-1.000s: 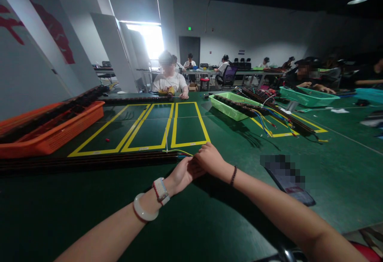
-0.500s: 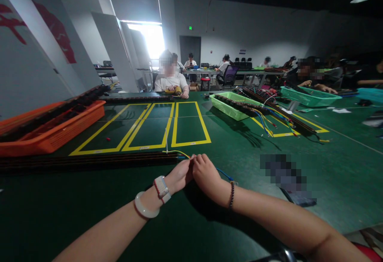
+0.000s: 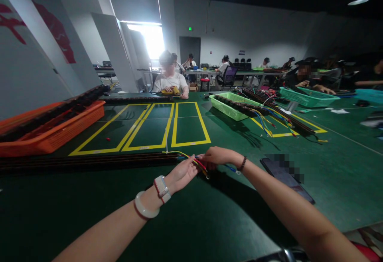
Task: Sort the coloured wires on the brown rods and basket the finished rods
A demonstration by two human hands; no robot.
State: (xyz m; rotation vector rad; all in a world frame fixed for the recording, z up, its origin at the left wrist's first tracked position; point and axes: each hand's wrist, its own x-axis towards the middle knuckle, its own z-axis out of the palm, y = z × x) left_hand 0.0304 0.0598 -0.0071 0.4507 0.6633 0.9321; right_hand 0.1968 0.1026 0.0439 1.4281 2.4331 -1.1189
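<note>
A long black cable bundle (image 3: 89,162) lies across the table on the left. Coloured wires (image 3: 201,164), yellow, red and blue, come out of its right end. My left hand (image 3: 184,174) pinches these wires between thumb and fingers, with ring-shaped metal lugs hanging past the fingertips. Close against it, my right hand (image 3: 220,156) is closed on the wires from the right side, knuckles up, its fingertips partly hidden. A blue wire with a lug (image 3: 233,169) sticks out below my right wrist. A white cable tie (image 3: 166,140) stands up from the bundle near its end.
Left is an orange basket (image 3: 72,126) with black bundles across it. A light green basket (image 3: 229,112) holds more bundles with wire ends. A phone (image 3: 287,180) lies at right. Yellow taped rectangles mark the table. Across it, a person (image 3: 170,80) holds a yellow tool (image 3: 175,91).
My right hand has shifted right and turned, uncovering the red and yellow wire ends between the hands. My left hand stays almost where it was.
</note>
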